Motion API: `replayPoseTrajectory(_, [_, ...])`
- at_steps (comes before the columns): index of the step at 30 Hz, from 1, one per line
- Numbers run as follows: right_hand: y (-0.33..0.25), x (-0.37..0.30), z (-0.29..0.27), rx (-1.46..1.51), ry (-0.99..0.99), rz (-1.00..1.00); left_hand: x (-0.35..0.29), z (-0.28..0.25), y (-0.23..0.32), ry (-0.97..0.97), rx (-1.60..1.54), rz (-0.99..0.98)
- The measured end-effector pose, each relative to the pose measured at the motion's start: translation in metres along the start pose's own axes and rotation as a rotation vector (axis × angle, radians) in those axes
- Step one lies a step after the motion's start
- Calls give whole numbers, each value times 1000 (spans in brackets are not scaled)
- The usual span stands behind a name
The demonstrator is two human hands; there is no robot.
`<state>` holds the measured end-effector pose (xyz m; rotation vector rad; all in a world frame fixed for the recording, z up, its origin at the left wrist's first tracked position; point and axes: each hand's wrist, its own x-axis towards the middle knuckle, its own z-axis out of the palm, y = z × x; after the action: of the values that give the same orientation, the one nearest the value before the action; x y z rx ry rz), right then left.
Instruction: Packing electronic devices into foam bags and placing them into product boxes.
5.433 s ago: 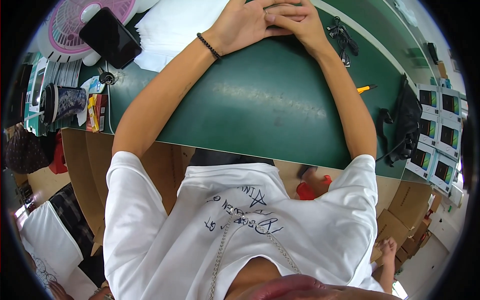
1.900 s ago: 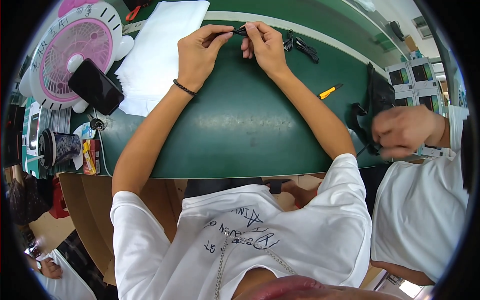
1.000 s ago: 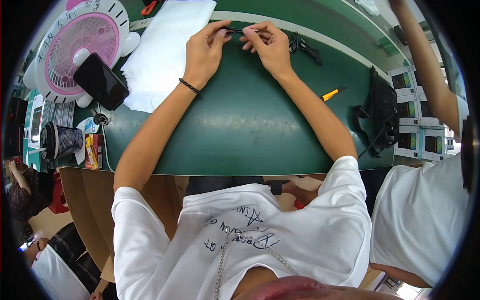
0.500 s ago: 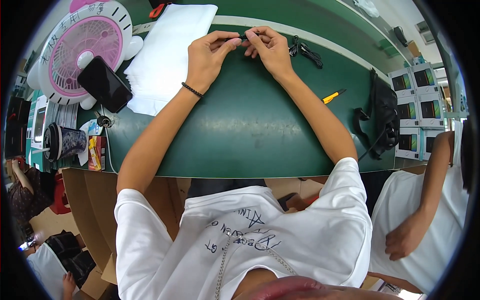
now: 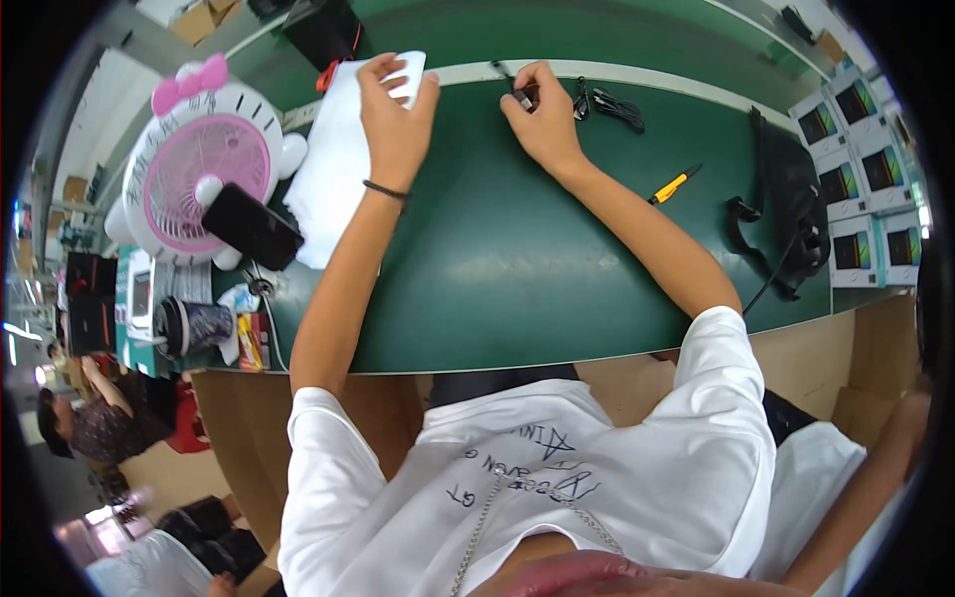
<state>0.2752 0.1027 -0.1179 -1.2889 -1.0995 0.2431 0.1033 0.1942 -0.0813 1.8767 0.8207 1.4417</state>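
Note:
My left hand (image 5: 396,124) is over the stack of white sheets or bags (image 5: 333,169) at the far left, its thumb and fingers spread. Whether the fingers touch the top sheet I cannot tell. To the right, my right hand (image 5: 545,124) pinches a short black cable (image 5: 522,99) with a plug on its end. One end of that cable sticks up past the fingers and is blurred. Just beyond this hand lie bundled black cables (image 5: 619,109) on the green table (image 5: 497,229).
A yellow-handled tool (image 5: 674,185) and a black bag (image 5: 791,214) lie on the right, near stacked boxes (image 5: 865,179). Leftward stand a pink-and-white fan (image 5: 214,164), a black phone (image 5: 252,227) and a dark cup (image 5: 199,326). A person's arm (image 5: 865,488) shows at lower right.
My hands have come apart. The left one has let go of the cable and moved left over the white stack with fingers opened; the right one keeps the cable. The view has shifted slightly.

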Motion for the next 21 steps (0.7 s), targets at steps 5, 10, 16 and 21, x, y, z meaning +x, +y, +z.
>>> replayPoseTrajectory(5, [-13, -4, 4, -59, -30, -108, 150, -11, -73, 329, 910, 109])
replayPoseTrajectory(10, [1, -2, 16, 43, -32, -48, 250, -45, -151, 134, 1081, -578])
replayPoseTrajectory(16, [-22, 4, 12, 197, -215, 108, 287, -68, -163, 25, 873, -393])
replayPoseTrajectory(21, [28, 6, 11, 22, 43, 7, 223, -23, -55, -112, 514, 81])
